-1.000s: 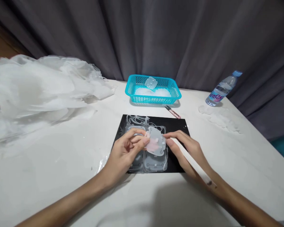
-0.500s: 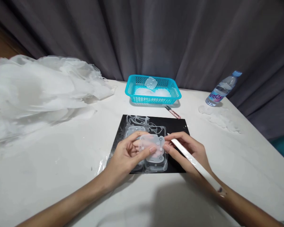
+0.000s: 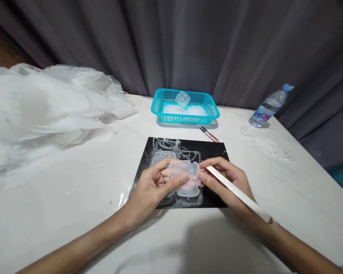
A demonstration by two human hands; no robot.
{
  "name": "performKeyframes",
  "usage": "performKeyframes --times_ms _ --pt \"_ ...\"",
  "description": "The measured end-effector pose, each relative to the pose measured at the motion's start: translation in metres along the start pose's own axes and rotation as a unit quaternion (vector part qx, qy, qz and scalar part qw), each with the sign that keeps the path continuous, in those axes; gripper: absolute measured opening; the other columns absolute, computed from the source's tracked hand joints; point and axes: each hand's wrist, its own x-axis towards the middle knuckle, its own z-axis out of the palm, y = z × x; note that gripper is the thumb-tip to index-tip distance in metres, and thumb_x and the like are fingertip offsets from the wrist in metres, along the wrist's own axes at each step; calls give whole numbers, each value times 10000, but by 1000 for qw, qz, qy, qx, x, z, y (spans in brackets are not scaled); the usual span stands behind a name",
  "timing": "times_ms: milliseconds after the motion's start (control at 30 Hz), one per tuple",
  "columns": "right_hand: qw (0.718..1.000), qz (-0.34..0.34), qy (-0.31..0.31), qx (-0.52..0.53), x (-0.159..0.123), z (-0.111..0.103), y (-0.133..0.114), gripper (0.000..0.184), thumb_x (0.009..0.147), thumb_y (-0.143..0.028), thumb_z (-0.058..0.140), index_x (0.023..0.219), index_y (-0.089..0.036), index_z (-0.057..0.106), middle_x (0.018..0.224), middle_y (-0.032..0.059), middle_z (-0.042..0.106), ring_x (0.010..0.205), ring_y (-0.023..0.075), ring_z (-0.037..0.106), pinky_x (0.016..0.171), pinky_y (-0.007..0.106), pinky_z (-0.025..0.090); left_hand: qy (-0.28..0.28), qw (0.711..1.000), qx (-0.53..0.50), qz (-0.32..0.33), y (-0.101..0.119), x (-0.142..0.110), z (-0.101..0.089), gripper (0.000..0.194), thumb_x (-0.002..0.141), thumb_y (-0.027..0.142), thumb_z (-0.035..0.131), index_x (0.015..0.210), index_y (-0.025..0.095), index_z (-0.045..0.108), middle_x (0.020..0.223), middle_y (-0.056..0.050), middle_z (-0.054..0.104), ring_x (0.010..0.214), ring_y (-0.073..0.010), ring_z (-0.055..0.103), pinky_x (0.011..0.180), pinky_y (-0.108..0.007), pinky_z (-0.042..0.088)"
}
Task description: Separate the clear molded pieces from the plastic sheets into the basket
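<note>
My left hand [image 3: 153, 184] is closed around a translucent, rounded-square flexible plastic piece [image 3: 188, 192], its thumb lying across the face. Small holes, slots and raised dots mark this piece. At its right edge, my right hand [image 3: 231, 177] pinches with thumb and index finger. A long, flat white stick-like tool [image 3: 240, 196] rests in that same hand, running back over the wrist; its exact kind is unclear. Beneath both hands lies a black board [image 3: 213, 150] carrying similar translucent pieces [image 3: 162, 156] and curly cut-off strips [image 3: 167, 144].
A blue basket [image 3: 185, 120] with translucent pieces inside stands at the back. Pink-handled thread snips [image 3: 209, 134] lie before it. A water bottle [image 3: 267, 108] and thin clear scraps [image 3: 267, 144] are at right. A big heap of white translucent sheets [image 3: 54, 102] fills the left.
The piece and both hands have shifted very slightly, and the white tool's angle has altered a little. Both hands keep their hold.
</note>
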Motion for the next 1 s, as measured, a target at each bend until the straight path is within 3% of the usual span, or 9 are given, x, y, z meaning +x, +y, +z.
performKeyframes --times_ms 433,567,733,867,1000 --pt "996 64 -5 56 5 -1 1 215 832 -357 840 970 -205 776 744 -2 746 631 118 697 640 217 567 -21 999 -33 -37 2 1 -2 337 921 278 803 1214 155 690 965 -81 841 859 -197 822 766 -195 638" --pt "997 66 4 50 4 -2 1 227 829 -370 841 968 -202 777 748 -1 740 626 115 688 625 215 550 -21 999 -26 -40 3 -1 -1 372 957 331 756 1277 152 695 1006 -103 837 899 -228 818 818 -248 642" --pt "998 59 9 36 4 -4 2 238 840 -382 831 984 -204 768 791 2 735 646 118 679 639 227 549 7 997 -68 -45 4 0 -1 408 956 451 726 1215 136 743 1064 -138 827 1006 -301 800 844 -317 652" --pt "998 61 12 30 8 -6 6 260 859 -399 812 1022 -207 751 838 4 732 695 123 687 692 236 554 -10 991 -108 -80 2 3 -4 558 999 572 606 1303 112 691 1035 -184 826 1033 -339 793 916 -414 640" --pt "998 61 16 18 14 -8 14 283 863 -423 800 1037 -207 743 857 7 731 720 132 688 724 254 559 -19 987 -117 -106 1 7 -8 605 1032 609 510 1330 109 673 1114 -211 808 1091 -339 777 972 -437 617"
